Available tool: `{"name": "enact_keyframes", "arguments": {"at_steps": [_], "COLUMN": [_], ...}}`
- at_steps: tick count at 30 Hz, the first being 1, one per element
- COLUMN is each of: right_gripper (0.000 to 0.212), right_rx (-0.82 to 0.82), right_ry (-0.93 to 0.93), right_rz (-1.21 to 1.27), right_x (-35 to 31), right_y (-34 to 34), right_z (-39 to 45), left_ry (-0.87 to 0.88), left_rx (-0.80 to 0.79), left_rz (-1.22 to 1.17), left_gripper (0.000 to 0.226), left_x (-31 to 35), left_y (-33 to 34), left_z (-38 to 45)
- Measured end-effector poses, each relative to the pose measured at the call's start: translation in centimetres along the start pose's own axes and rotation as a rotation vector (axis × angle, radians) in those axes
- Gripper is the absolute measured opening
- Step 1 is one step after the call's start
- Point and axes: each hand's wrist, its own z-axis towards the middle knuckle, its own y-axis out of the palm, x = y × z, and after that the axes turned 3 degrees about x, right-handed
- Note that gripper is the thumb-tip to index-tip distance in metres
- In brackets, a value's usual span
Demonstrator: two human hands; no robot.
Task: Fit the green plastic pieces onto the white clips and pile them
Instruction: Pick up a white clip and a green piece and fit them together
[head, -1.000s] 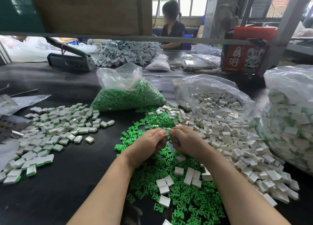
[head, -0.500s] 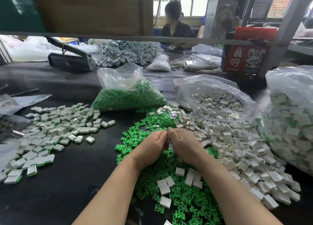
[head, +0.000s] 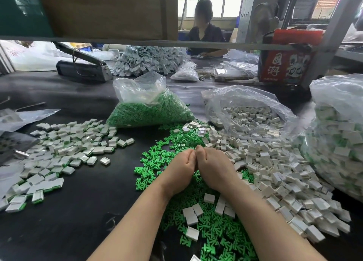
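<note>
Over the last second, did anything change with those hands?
Barely. The left hand and right hand closed from a small gap to knuckles touching, fingers curled. What they pinch is hidden. The green pieces, white clips and finished pile stayed put.

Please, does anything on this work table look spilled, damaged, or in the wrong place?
Nothing looks damaged. The loose white clips spill out of their open bag across the table and overlap the loose green pieces. A few white clips lie on the green heap near the forearms. That looks like normal working mess.
</note>
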Motion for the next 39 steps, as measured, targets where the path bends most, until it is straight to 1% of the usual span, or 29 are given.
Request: {"name": "enact_keyframes", "arguments": {"at_steps": [21, 28, 30, 32, 34, 37, 39], "right_gripper": [0.051, 0.046, 0.044, 0.042, 0.037, 0.032, 0.032], "right_rx": [0.032, 0.019, -0.007, -0.051, -0.104, -0.144, -0.165], "right_ry": [0.049, 0.036, 0.020, -0.003, -0.016, 0.035, 0.100], "right_rz": [-0.042, -0.029, -0.071, -0.107, -0.055, 0.151, 0.299], "right_x": [0.0, 0.2, 0.1, -0.1, -0.2, 0.1, 0.3], "right_y": [0.2, -0.4, -0.8, -1.2, -1.5, -2.5, -3.3], "right_z": [0.1, 0.1, 0.2, 0.4, 0.5, 0.8, 0.9], "left_ry": [-0.006, -0.006, -0.009, 0.003, 0.011, 0.010, 0.042], "left_rx": [-0.013, -0.051, -0.079, -0.112, -0.117, -0.124, -0.075], "left_rz": [0.004, -0.025, -0.046, -0.017, 0.035, 0.020, 0.014], "left_gripper": [0.026, 0.024, 0.024, 0.024, 0.023, 0.026, 0.040], "left_x": [-0.1, 0.3, 0.6, 0.6, 0.4, 0.1, 0.1], "left_y": [0.2, -0.3, -0.9, -1.6, -2.3, -2.9, -2.9], "left_z": [0.2, 0.1, -0.1, -0.2, -0.2, -0.1, -0.2]}}
